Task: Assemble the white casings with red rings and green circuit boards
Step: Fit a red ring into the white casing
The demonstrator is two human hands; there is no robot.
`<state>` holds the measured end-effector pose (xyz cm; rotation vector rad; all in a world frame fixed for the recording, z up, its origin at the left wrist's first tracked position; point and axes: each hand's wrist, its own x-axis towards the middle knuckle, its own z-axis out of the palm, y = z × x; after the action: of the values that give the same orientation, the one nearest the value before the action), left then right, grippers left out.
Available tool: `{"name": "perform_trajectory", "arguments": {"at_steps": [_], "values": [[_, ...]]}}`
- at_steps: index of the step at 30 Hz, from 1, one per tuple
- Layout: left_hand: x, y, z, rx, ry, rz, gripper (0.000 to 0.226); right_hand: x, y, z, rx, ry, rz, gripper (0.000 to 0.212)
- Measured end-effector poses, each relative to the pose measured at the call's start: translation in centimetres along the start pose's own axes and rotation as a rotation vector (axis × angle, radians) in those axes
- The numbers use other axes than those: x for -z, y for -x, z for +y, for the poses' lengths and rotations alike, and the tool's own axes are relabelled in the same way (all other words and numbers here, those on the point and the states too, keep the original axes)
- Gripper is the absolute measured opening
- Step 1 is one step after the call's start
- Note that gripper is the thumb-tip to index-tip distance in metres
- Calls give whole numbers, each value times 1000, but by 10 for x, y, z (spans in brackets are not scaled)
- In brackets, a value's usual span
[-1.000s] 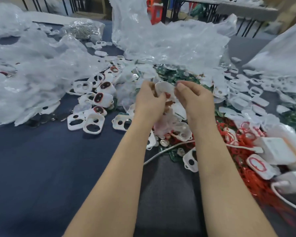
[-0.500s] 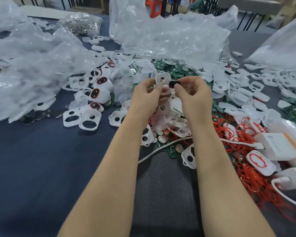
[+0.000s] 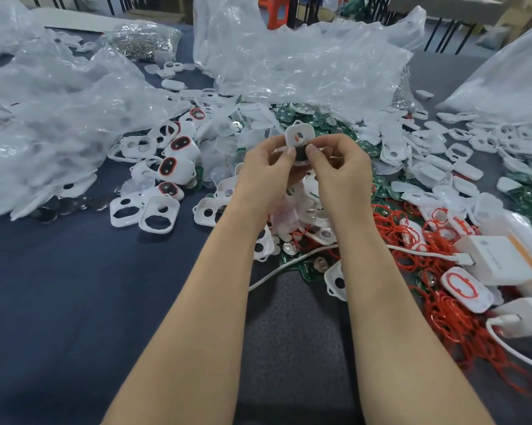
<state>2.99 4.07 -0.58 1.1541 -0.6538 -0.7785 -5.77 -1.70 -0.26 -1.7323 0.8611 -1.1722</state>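
Closer together, both hands (image 3: 264,173) (image 3: 341,170) pinch the casing (image 3: 300,134) (dark part (image 3: 301,154) half-hidden).

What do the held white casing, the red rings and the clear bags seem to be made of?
White casing: likely moulded plastic, smooth and slightly glossy, with clean-edged holes. Red rings: probably rubber or silicone; thin loops lie limp and tangled. Clear bags: thin plastic film, see-through, crinkled, with shiny highlights.

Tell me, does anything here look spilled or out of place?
Nothing looks broken, but red rings lie in a tangled heap at right, and a white cable runs through the scattered white casings. The left hand and right hand grip one casing.
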Motion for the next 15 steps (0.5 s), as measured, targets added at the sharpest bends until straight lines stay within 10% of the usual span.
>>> {"name": "perform_trajectory", "arguments": {"at_steps": [15], "values": [[1,1,-2,-93,-160,92,24,-5,3,4,234,261,35,13]]}}
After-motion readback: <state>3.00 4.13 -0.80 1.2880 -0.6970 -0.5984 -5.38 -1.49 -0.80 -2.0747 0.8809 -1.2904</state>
